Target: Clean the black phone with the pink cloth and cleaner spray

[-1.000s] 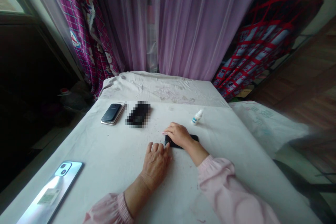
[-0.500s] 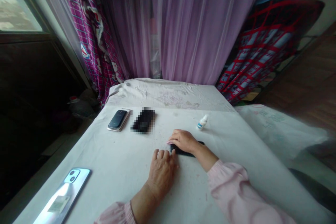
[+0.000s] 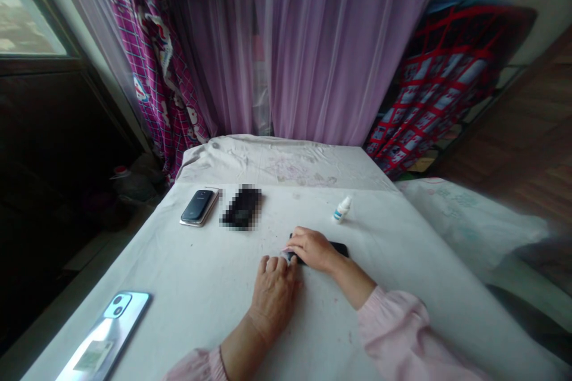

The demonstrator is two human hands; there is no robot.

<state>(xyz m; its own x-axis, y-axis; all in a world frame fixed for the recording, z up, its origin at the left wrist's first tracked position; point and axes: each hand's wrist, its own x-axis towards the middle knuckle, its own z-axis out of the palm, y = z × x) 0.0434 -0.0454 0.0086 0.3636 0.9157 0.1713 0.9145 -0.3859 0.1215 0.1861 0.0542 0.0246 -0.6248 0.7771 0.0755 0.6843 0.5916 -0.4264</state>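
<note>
A black phone (image 3: 340,248) lies flat on the white-covered table, partly hidden under my hands. My right hand (image 3: 313,249) rests across it, fingers bent and close together. At those fingertips, by the phone's left end, shows a small pale piece of cloth or tissue (image 3: 285,254), mostly covered. My left hand (image 3: 273,287) lies palm down with curled fingers, its thumb side against the phone's left end. Beyond my right hand, a small white bottle with a blue label (image 3: 342,211) stands upright.
A dark phone (image 3: 197,206) lies on another pale one at the left. Beside it is a pixelated dark object (image 3: 242,208). A silvery-blue phone (image 3: 109,333) lies near the table's left edge. Purple curtains (image 3: 330,41) hang behind the table (image 3: 214,286).
My right hand has shifted slightly down along the phone, and more of the pale piece shows at its fingertips. My left hand stays nearly in place. The view has moved slightly.
</note>
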